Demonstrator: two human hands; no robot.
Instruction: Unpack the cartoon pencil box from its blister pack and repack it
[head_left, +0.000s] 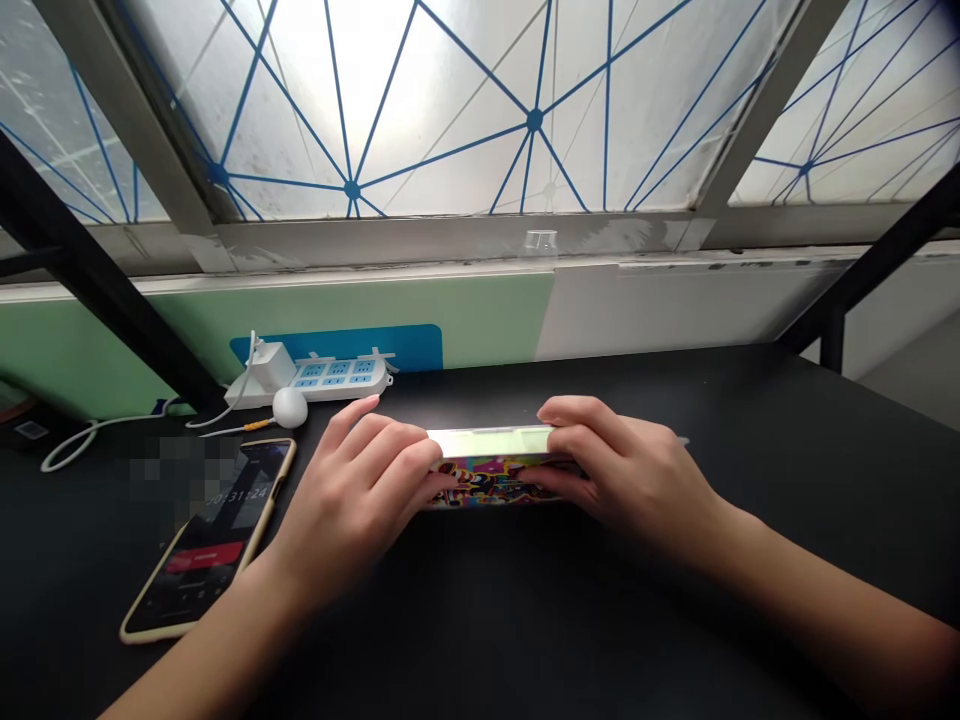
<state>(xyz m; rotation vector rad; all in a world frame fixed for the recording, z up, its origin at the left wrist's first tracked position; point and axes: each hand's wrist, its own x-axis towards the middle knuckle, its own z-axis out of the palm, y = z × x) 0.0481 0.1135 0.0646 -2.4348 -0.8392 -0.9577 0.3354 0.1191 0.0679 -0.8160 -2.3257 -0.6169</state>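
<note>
Over the middle of the black desk I hold a flat, box-like thing [486, 484] between my two hands. Its near side carries a bright multicoloured print, and its top edge is pale and shiny. My left hand [360, 490] grips the left end, thumb on the printed side and fingers over the top. At the right end my right hand [637, 470] pinches it the same way, its index finger raised and curled. Both ends are hidden behind my fingers, so its exact kind cannot be made out.
A phone [214, 545] in a pale case lies beside my left forearm. Behind it are a white power strip [337, 380] with a plugged-in adapter, a small white ball-shaped thing [289, 408] and a white cable [112, 424]. Black frame bars [112, 280] slant up at both sides.
</note>
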